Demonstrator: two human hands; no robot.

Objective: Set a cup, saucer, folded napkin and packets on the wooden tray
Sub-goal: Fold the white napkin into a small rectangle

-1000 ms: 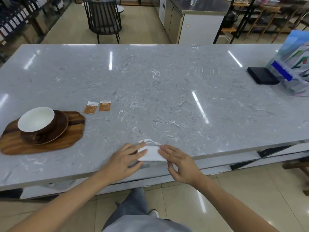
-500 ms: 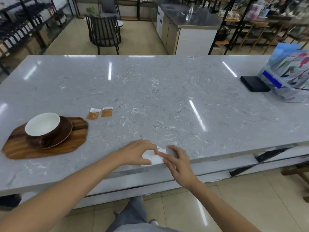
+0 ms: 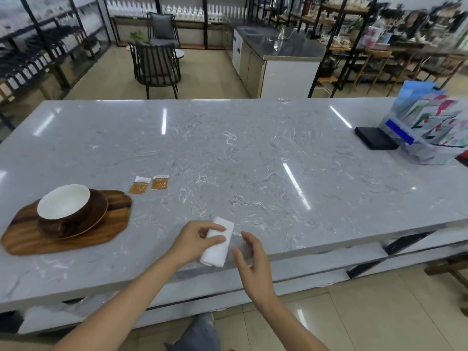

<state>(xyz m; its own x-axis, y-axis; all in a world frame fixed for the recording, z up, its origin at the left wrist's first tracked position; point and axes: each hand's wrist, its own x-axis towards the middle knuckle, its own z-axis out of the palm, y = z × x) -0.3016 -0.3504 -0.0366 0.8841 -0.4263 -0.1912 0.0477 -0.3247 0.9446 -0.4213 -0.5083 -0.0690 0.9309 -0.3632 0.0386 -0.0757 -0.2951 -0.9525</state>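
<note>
Head view: left hand [image 3: 195,240] pinches the folded napkin [image 3: 217,241] just above the near edge of the tabletop [image 3: 253,153], while the right hand [image 3: 249,252] hangs beside it, fingers loose and holding nothing. Cup [image 3: 64,206] and saucer [image 3: 97,211] sit on the tray [image 3: 111,231]; two packets [image 3: 149,184] lie just behind it. Napkin step, I'd say: next, carry it left onto bare wood.

Grey marble table [image 3: 253,158] with wooden tray [image 3: 22,236], two packets [image 3: 149,184], black box [image 3: 374,138], clear bin [image 3: 430,153].
</note>
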